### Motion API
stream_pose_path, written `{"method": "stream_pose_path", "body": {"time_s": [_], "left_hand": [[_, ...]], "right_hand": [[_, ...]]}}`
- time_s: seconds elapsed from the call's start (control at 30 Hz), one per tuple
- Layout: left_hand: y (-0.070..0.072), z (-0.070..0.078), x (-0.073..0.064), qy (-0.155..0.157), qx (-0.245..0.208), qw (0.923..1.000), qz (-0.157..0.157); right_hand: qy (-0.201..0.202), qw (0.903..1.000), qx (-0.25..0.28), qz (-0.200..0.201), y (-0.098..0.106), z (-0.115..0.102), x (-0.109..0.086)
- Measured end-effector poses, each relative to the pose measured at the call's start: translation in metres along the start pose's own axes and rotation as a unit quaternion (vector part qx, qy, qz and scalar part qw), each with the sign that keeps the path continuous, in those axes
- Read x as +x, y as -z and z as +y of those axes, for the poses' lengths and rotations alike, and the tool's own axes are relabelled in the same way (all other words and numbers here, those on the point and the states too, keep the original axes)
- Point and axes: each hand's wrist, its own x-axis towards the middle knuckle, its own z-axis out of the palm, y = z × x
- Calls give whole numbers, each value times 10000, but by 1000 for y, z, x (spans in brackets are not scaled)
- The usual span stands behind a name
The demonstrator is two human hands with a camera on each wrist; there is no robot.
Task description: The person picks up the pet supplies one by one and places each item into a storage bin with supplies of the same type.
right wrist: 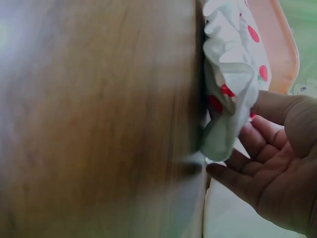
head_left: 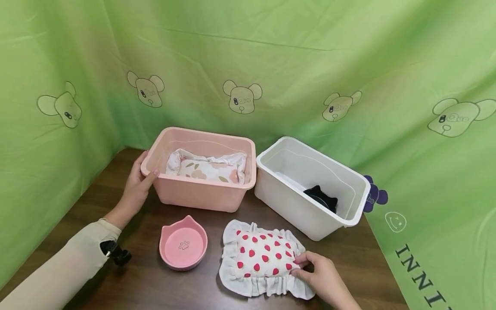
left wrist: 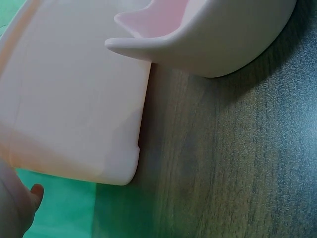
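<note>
At the left end of the pink plastic bin [head_left: 199, 195], my left hand [head_left: 135, 186] grips the rim, thumb over its front corner. Inside that bin lies a small floral pillow [head_left: 209, 171] with a white ruffle. My right hand [head_left: 324, 275] pinches the right edge of a strawberry-print pillow [head_left: 260, 255], which lies on the table with its white ruffle spread out. In the right wrist view, the thumb is on one side of the ruffled edge [right wrist: 225, 119] and the fingers curl in on the other.
A pink cat-eared bowl [head_left: 184, 245] with a paw print stands in front of the pink bin. Right of that bin, a white bin [head_left: 288, 206] sits at an angle, holding a black cat-eared dish [head_left: 320, 198]. Green printed cloth [head_left: 240, 47] hangs behind and beside the wooden table [head_left: 128, 284].
</note>
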Motion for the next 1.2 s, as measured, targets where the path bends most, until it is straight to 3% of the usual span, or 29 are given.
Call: {"method": "stream_pose_path", "body": {"time_s": [0.3, 0.4, 0.7, 1.2], "left_hand": [[-6, 1, 4, -84, -81, 9999, -2], [-8, 1, 5, -77, -113, 9999, -32], [-11, 3, 6, 18, -133, 9999, -56], [-11, 3, 4, 163, -179, 9997, 78]], "right_hand": [[15, 9919, 1030, 741, 8, -12, -6], [165, 9899, 1085, 903, 18, -15, -8], [715, 9867, 1128, 922, 55, -35, -12], [959, 9824, 1350, 858, 112, -78, -2]]}}
